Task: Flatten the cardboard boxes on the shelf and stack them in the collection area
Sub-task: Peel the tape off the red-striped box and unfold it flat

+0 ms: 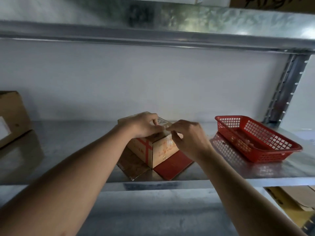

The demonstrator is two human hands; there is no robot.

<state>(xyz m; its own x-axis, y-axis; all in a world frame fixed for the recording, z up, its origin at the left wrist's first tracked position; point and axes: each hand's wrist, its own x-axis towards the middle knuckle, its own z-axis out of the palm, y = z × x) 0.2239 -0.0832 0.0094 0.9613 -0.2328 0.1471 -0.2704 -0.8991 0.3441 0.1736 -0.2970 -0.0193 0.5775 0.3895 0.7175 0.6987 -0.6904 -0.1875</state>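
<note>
A small cardboard box (158, 150) with red tape and red print stands on the metal shelf (68, 150), one corner turned toward me. Two of its lower flaps lie spread on the shelf in front, one brown and one red. My left hand (143, 125) rests on the box's top with its fingers curled at the taped seam. My right hand (187, 137) is at the same seam, thumb and forefinger pinching what looks like clear tape. The box's top and far side are mostly hidden by both hands.
A red plastic basket (255, 138) sits on the shelf to the right. A bigger cardboard box (12, 116) stands at the left edge. A shelf upright (283, 87) rises at the back right. Flat cardboard (296, 196) lies below at the lower right.
</note>
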